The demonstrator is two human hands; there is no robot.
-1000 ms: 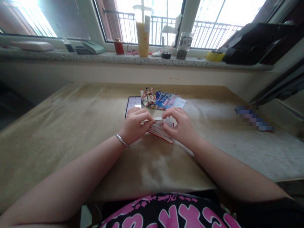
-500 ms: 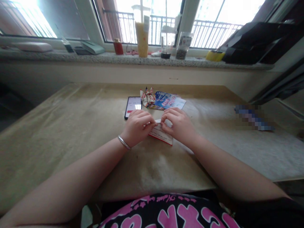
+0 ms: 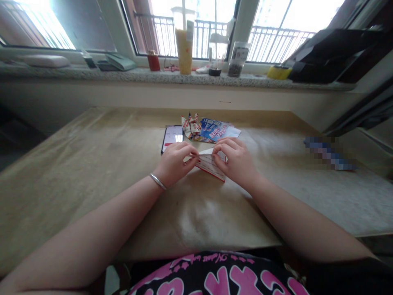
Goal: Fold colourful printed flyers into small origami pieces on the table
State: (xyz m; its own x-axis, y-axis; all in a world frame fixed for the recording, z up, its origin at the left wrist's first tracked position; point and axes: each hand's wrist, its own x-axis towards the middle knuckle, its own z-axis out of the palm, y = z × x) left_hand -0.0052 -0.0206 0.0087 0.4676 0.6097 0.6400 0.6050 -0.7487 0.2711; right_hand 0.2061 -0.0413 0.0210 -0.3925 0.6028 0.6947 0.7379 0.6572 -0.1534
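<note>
My left hand (image 3: 175, 162) and my right hand (image 3: 235, 162) pinch a folded white leaflet with a red border (image 3: 209, 164) between them, on the tabletop. A white flap of it rises between my fingertips. A silver bangle (image 3: 157, 181) circles my left wrist. Just beyond my left hand lies a smartphone (image 3: 172, 138) with a lit screen. Small folded paper figures in red and white (image 3: 190, 127) sit beyond my fingers, next to a pile of blue printed leaflets (image 3: 216, 130). Neither hand touches these.
The beige-covered table (image 3: 92, 164) stretches wide on both sides, and a blurred blue object (image 3: 330, 153) lies at its right. Past the far edge, a granite windowsill (image 3: 153, 76) holds a yellow-filled cup (image 3: 184, 51), glass jars (image 3: 236, 63) and a black item (image 3: 321, 57).
The white flap now stands between my fingertips, and the leaflet has turned slightly. My hands have shifted a little on it, and the objects on the table stay in place.
</note>
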